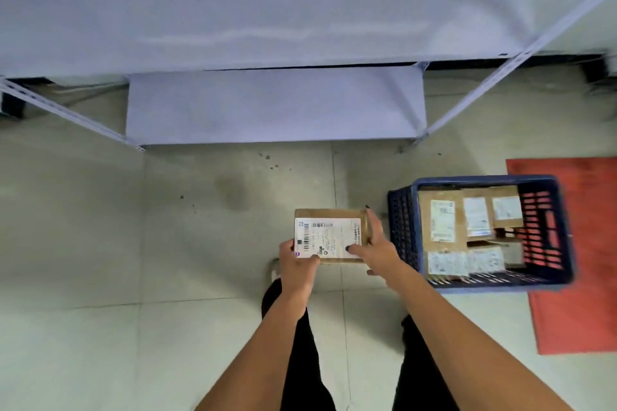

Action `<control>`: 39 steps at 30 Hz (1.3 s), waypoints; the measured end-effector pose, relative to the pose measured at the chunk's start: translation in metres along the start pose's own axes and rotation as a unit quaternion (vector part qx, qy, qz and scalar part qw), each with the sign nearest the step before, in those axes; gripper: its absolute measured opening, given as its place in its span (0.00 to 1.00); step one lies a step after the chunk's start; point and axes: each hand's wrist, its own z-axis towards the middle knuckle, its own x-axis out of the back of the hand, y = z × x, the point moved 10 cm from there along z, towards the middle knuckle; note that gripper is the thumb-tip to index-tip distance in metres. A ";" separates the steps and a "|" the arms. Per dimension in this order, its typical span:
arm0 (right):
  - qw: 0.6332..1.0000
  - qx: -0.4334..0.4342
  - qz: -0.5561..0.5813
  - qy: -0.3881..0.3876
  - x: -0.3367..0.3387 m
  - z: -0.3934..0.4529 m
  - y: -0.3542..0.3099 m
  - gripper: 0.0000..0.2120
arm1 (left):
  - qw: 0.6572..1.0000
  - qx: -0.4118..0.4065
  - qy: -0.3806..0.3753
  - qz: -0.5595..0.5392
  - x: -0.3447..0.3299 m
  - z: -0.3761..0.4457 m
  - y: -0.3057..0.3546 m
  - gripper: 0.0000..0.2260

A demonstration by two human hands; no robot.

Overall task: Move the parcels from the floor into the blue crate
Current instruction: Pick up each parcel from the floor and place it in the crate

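A brown cardboard parcel (329, 232) with a white shipping label on top is held in front of me above the floor. My left hand (297, 265) grips its near left corner, thumb on the label. My right hand (375, 245) grips its right end, thumb on the label and fingers wrapped round the side. The blue crate (400, 227) stands just to the right of the parcel, on the floor and partly on a red mat. Several labelled cardboard parcels (467, 230) lie inside it.
A grey metal shelving unit (273, 107) stands ahead, its lower shelf close to the floor and its angled posts to the left and right. A red mat (581, 264) lies at the right. My legs in dark trousers show below the arms on the tiled floor.
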 end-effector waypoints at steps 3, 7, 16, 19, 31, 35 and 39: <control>1.000 0.027 -0.001 -0.002 0.059 -0.049 0.019 0.41 | 0.999 -0.037 0.003 0.013 -0.041 -0.067 0.016 0.20; 0.996 0.083 0.033 -0.003 0.151 -0.092 0.054 0.43 | 0.997 -0.081 0.001 0.009 -0.112 -0.143 0.017 0.19; 0.996 0.084 0.035 0.019 0.319 -0.182 0.160 0.41 | 0.996 -0.082 -0.043 0.005 -0.265 -0.289 -0.028 0.22; 0.997 0.062 0.037 0.042 0.353 -0.196 0.185 0.40 | 0.993 -0.078 -0.082 0.021 -0.304 -0.303 -0.040 0.24; 0.994 0.025 -0.004 0.111 0.476 -0.186 0.266 0.23 | 0.977 -0.072 -0.174 0.098 -0.447 -0.329 -0.052 0.25; 0.995 0.013 -0.012 0.095 0.521 -0.159 0.298 0.22 | 0.982 -0.019 -0.157 0.101 -0.500 -0.326 -0.067 0.24; 0.996 -0.021 -0.011 0.081 0.547 -0.097 0.365 0.30 | 0.984 0.020 -0.157 0.082 -0.558 -0.312 -0.094 0.24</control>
